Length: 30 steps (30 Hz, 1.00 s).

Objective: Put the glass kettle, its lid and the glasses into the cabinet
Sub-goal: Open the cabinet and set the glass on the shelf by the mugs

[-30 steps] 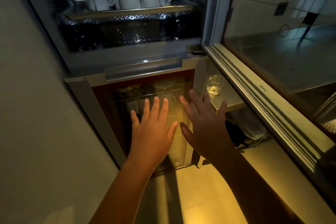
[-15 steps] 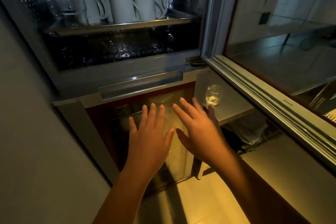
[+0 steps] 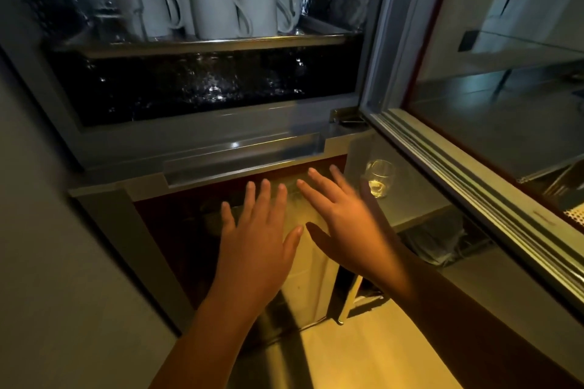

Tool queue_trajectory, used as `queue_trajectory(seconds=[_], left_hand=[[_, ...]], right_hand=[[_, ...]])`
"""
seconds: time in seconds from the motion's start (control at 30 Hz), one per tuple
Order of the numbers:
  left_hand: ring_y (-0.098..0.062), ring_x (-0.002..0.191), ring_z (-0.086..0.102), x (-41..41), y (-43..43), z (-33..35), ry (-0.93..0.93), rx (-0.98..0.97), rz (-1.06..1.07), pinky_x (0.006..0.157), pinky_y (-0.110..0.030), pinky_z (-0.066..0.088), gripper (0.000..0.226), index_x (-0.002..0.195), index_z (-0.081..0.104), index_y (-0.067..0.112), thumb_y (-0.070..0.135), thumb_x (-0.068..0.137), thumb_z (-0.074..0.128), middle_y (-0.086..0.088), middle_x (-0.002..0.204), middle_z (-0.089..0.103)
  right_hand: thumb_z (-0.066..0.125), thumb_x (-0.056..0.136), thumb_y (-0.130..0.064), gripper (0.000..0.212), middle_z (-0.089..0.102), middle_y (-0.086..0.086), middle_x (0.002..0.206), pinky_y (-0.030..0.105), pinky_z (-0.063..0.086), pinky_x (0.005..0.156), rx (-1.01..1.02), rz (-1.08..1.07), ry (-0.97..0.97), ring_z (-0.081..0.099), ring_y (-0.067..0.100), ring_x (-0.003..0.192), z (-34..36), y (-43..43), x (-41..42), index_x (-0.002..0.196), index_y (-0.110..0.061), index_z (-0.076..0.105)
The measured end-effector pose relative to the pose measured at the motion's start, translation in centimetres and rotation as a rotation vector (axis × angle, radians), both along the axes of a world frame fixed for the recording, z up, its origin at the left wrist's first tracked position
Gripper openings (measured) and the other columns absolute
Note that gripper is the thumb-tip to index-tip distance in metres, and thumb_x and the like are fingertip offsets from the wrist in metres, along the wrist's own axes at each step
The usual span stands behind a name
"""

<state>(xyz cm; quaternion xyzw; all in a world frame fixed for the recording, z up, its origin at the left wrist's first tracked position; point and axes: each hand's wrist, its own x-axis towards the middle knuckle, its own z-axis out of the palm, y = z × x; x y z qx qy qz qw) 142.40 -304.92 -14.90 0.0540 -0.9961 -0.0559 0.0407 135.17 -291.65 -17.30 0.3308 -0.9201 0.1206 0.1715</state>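
Note:
The cabinet (image 3: 196,133) stands open ahead, its upper glass door (image 3: 505,123) swung out to the right. A clear glass (image 3: 378,178) stands on a grey ledge (image 3: 414,199) to the right of the cabinet. My left hand (image 3: 256,240) and my right hand (image 3: 344,221) are both flat, fingers spread, empty, in front of the lower glass door (image 3: 177,230). The right hand's fingertips are just left of the glass, apart from it. A glass item stands at the left of the upper shelf, too dim to identify. I see no kettle lid.
Several white mugs (image 3: 221,9) stand on the upper shelf (image 3: 202,43) against a perforated metal back. A dark compartment lies below that shelf. A grey wall (image 3: 41,262) is on the left. A dark bag (image 3: 442,240) sits under the ledge, yellow-lit floor below.
Both hands have risen toward the top of the lower door, and the view has tilted down slightly. The glass has not moved.

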Motion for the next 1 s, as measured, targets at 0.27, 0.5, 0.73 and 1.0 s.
queue_trajectory(seconds=[0.27, 0.5, 0.73, 1.0], left_hand=[[-0.016, 0.138, -0.024, -4.0, 1.2, 0.2, 0.017, 0.005, -0.048, 0.110, -0.043, -0.012, 0.064, 0.144, -0.017, 0.027, 0.051, 0.096, 0.017, 0.002, 0.155, -0.019], [-0.015, 0.134, -0.029, -7.3, 1.8, 1.1, 0.053, -0.014, -0.091, 0.107, -0.041, -0.016, 0.064, 0.143, -0.021, 0.027, 0.052, 0.095, 0.015, 0.001, 0.153, -0.023], [-0.018, 0.137, -0.027, -9.5, 2.3, 0.7, 0.057, 0.002, -0.126, 0.107, -0.043, -0.016, 0.064, 0.143, -0.019, 0.030, 0.052, 0.096, 0.018, 0.001, 0.154, -0.022], [-0.017, 0.129, -0.033, -11.4, 2.4, -0.6, 0.062, -0.023, -0.165, 0.101, -0.042, -0.018, 0.065, 0.138, -0.026, 0.029, 0.052, 0.096, 0.017, -0.001, 0.154, -0.023]], right_hand=[[0.048, 0.077, -0.043, 0.057, 0.059, 0.012, 0.126, 0.061, 0.044, 0.084, 0.052, 0.015, 0.209, 0.054, 0.039, 0.116, 0.7, 1.7, -2.8, 0.126, -0.015, 0.056], [0.042, 0.079, -0.042, 0.058, 0.052, 0.015, 0.134, 0.064, 0.040, 0.087, 0.037, -0.013, 0.206, 0.049, 0.043, 0.120, 1.3, 3.4, -5.5, 0.129, -0.013, 0.053], [0.051, 0.077, -0.040, 0.060, 0.053, 0.012, 0.133, 0.063, 0.041, 0.088, 0.008, -0.070, 0.224, 0.049, 0.041, 0.121, 0.6, 3.1, -7.1, 0.132, -0.017, 0.048], [0.076, 0.067, -0.038, 0.076, 0.054, 0.011, 0.133, 0.060, 0.041, 0.090, 0.029, -0.157, 0.181, 0.050, 0.038, 0.122, -1.2, 3.2, -8.1, 0.134, -0.020, 0.045]])
